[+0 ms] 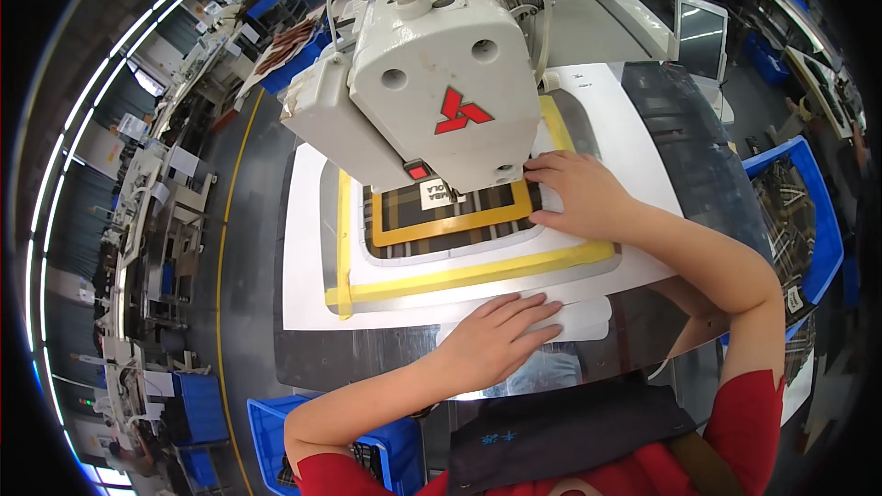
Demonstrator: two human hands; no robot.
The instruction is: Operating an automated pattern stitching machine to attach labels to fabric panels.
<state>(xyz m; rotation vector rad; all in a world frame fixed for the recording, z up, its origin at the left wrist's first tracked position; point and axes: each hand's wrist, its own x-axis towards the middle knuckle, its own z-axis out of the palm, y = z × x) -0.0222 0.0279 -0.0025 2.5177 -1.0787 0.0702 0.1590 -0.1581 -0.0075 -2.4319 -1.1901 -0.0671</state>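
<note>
Under the white sewing machine head [441, 73], a yellow rectangular frame [459, 225] lies on plaid fabric [413, 247] with a white patch [435, 195]. Yellow tape strips [423, 284] border the cutout of a large white sheet [303, 257]. My right hand [579, 193] rests at the frame's right side, fingers spread, partly beside the machine head. My left hand [491, 340] lies with fingers apart over a small white piece [588, 320] along the front edge of the metal table [322, 354], below the sheet.
A blue bin with plaid fabric [818, 257] stands at the right, another blue bin [276, 422] below the table at left. A screen [698, 41] is at the back right. A walkway with a yellow line [228, 211] and rows of workstations [175, 220] are at left.
</note>
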